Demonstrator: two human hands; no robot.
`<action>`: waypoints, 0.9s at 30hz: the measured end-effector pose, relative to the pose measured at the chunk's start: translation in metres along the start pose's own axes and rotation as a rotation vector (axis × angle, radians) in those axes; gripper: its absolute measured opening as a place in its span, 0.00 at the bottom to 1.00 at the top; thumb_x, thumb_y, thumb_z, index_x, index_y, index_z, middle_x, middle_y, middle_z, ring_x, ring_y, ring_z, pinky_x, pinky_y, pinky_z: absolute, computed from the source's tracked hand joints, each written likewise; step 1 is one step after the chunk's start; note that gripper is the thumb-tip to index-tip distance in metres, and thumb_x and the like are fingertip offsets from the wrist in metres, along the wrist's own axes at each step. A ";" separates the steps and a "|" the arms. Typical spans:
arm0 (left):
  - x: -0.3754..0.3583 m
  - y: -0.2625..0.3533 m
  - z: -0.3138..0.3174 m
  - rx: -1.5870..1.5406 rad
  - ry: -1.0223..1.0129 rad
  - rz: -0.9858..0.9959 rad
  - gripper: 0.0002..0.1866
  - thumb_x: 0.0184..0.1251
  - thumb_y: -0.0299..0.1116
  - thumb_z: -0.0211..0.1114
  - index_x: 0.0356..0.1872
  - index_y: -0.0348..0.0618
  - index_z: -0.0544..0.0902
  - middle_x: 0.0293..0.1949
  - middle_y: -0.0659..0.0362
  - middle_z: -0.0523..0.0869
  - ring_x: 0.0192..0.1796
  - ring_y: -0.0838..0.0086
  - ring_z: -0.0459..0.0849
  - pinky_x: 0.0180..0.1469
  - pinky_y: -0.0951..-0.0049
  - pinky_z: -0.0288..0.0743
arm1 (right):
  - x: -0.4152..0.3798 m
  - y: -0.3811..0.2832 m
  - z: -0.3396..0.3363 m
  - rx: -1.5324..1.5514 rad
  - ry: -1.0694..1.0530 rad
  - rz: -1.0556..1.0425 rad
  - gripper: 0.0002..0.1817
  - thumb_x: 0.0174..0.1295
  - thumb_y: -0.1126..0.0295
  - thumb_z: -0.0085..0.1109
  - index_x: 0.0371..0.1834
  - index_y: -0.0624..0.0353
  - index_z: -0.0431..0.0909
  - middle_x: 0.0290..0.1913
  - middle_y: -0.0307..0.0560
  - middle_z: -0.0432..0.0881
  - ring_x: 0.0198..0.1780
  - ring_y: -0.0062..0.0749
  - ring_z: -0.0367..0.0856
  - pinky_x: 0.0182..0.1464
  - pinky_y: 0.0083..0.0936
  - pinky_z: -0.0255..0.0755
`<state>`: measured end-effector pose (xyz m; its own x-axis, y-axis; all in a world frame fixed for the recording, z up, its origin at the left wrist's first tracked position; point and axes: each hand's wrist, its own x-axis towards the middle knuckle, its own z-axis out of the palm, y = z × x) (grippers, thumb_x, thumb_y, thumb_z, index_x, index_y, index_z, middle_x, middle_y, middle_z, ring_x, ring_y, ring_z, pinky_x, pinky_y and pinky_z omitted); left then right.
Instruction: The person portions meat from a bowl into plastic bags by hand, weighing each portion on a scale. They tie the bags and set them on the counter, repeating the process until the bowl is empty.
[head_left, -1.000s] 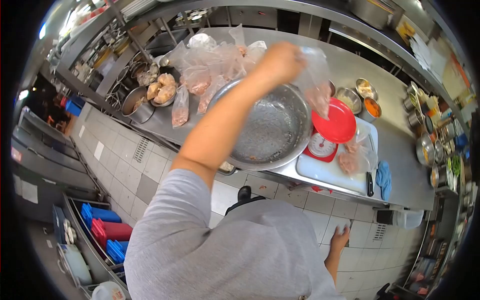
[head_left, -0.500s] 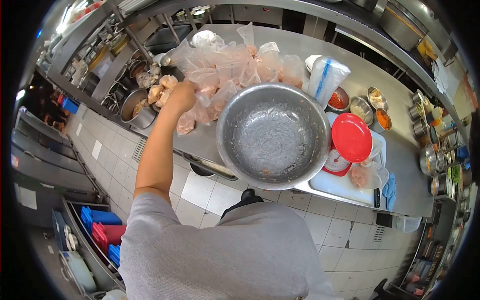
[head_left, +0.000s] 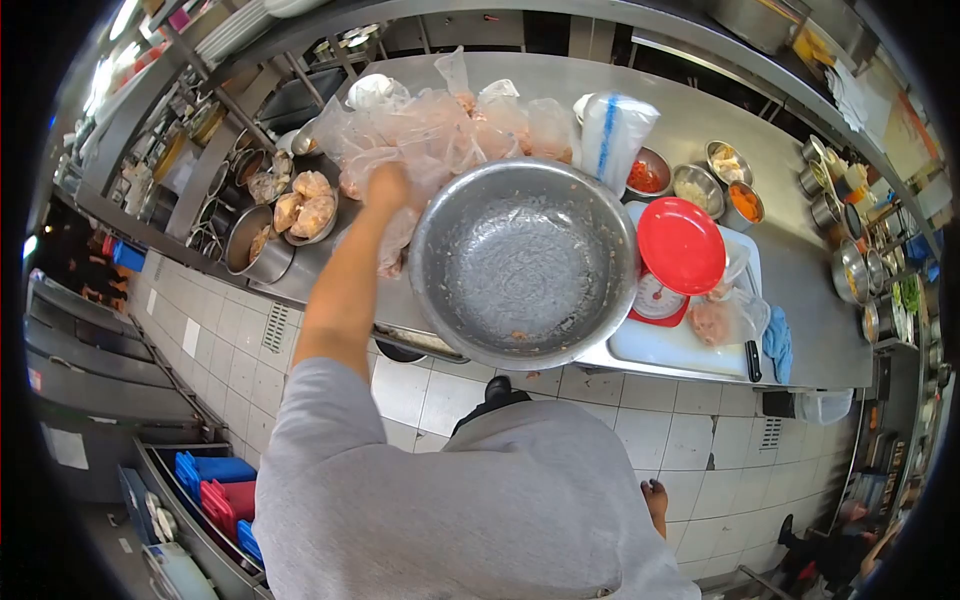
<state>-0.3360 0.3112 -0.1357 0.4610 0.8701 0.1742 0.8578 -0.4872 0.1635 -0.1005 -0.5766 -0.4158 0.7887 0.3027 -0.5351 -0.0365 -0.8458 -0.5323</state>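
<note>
My left hand [head_left: 388, 186], smeared by motion, is closed on a clear plastic bag of pink meat [head_left: 396, 242] at the left of the steel counter. Behind it, several more clear bags of meat [head_left: 440, 130] lie heaped together. Just right of the hand, a large steel mixing bowl [head_left: 530, 260] stands at the counter's front edge, its inside streaked with pale residue. Down beside my body hangs my right hand [head_left: 654, 496], small in view and away from the counter; I cannot tell how its fingers are held.
Right of the bowl are a red-topped scale [head_left: 682, 246], a white cutting board [head_left: 640, 345], a bagged meat portion [head_left: 716, 322], a knife [head_left: 753, 361] and a blue cloth [head_left: 777, 345]. Small bowls of chopped ingredients [head_left: 694, 190] stand behind. Pots of meat [head_left: 258, 246] are at left.
My left hand has moved right, and the bag of meat has come closer to the big bowl. My right hand has come into view at the lower right. The whole view has shifted slightly.
</note>
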 end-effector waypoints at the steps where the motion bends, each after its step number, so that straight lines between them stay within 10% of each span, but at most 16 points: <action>1: -0.014 0.020 -0.045 -0.127 -0.017 -0.076 0.18 0.61 0.28 0.62 0.52 0.37 0.84 0.47 0.45 0.89 0.44 0.52 0.89 0.49 0.56 0.81 | -0.011 0.016 0.004 0.034 -0.001 0.003 0.27 0.67 0.51 0.60 0.57 0.65 0.81 0.52 0.65 0.84 0.54 0.53 0.84 0.56 0.40 0.77; 4: -0.010 0.037 -0.092 -0.635 0.199 0.062 0.17 0.62 0.21 0.57 0.52 0.36 0.84 0.42 0.50 0.91 0.38 0.66 0.90 0.43 0.67 0.81 | -0.002 0.221 0.072 -0.504 -0.292 -0.104 0.31 0.68 0.45 0.54 0.54 0.65 0.83 0.55 0.62 0.84 0.57 0.53 0.83 0.59 0.41 0.76; 12: 0.002 0.215 -0.207 -0.674 -0.005 0.396 0.11 0.67 0.22 0.63 0.49 0.36 0.86 0.44 0.60 0.90 0.48 0.77 0.85 0.57 0.74 0.75 | -0.052 0.184 0.063 -0.884 -0.707 -0.146 0.34 0.68 0.41 0.49 0.52 0.66 0.83 0.57 0.61 0.83 0.59 0.53 0.81 0.62 0.42 0.74; 15: -0.002 0.276 -0.205 -0.717 -0.112 0.477 0.12 0.68 0.23 0.63 0.50 0.34 0.85 0.45 0.58 0.90 0.48 0.77 0.85 0.56 0.75 0.75 | -0.024 0.157 0.042 -0.468 -0.381 -0.066 0.33 0.67 0.43 0.53 0.54 0.67 0.82 0.56 0.63 0.83 0.60 0.54 0.81 0.62 0.40 0.74; 17: -0.006 0.309 -0.197 -0.756 -0.184 0.505 0.11 0.69 0.24 0.61 0.49 0.36 0.86 0.42 0.60 0.91 0.43 0.79 0.85 0.52 0.75 0.77 | -0.013 0.134 0.043 0.245 -0.071 0.387 0.30 0.66 0.48 0.58 0.56 0.67 0.81 0.55 0.64 0.84 0.59 0.53 0.82 0.62 0.38 0.74; 19: -0.011 0.340 -0.189 -0.726 -0.204 0.567 0.12 0.69 0.23 0.61 0.50 0.36 0.86 0.43 0.60 0.91 0.45 0.79 0.84 0.54 0.76 0.77 | 0.007 0.124 0.033 0.030 0.042 0.209 0.29 0.65 0.52 0.63 0.59 0.66 0.79 0.42 0.56 0.88 0.43 0.42 0.85 0.46 0.35 0.79; 27: -0.038 0.410 -0.152 -0.765 -0.323 0.689 0.12 0.69 0.24 0.63 0.51 0.33 0.85 0.43 0.61 0.90 0.46 0.79 0.84 0.54 0.77 0.75 | -0.037 0.094 0.015 0.227 0.123 0.321 0.30 0.65 0.52 0.61 0.57 0.70 0.79 0.52 0.66 0.85 0.56 0.50 0.85 0.59 0.36 0.77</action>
<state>-0.0359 0.0673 0.0727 0.9248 0.3143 0.2143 0.0728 -0.6992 0.7112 -0.1422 -0.6605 -0.4555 0.7821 -0.0268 -0.6226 -0.4163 -0.7658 -0.4901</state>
